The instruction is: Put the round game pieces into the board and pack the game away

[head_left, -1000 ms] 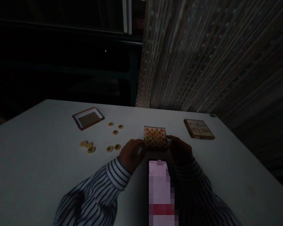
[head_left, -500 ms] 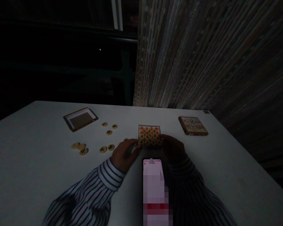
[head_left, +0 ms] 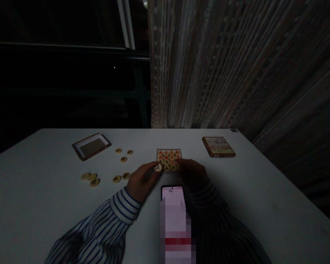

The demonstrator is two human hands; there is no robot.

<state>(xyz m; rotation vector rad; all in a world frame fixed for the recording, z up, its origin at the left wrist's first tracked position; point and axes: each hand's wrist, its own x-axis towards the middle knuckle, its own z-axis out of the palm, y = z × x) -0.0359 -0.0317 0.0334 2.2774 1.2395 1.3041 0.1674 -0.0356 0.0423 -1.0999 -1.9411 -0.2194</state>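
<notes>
A small clear-edged tray [head_left: 169,149] lies mid-table, with rows of round xiangqi pieces in it, red-marked at the back and dark-marked nearer me. Between the thumb and fingers of my left hand [head_left: 141,180] is one xiangqi piece [head_left: 158,167], tilted over the tray's near left corner. My right hand [head_left: 194,174] is closed at the tray's right edge, its fingertips over the pieces there; its thumb is mostly hidden in shadow. Left of my left hand lie several loose pieces, among them a dark-marked piece [head_left: 117,179] and a face-down piece [head_left: 85,176].
An open box half [head_left: 78,156] rests at the back left of the white table [head_left: 236,205]. A printed box lid [head_left: 219,146] is at the back right. In front of me, between my forearms, is a lit phone [head_left: 176,220]. A string curtain [head_left: 203,73] hangs behind.
The view has shifted a little. My left hand has tipped its piece so that the marked face shows at the tray's corner. My right hand stays at the right edge.
</notes>
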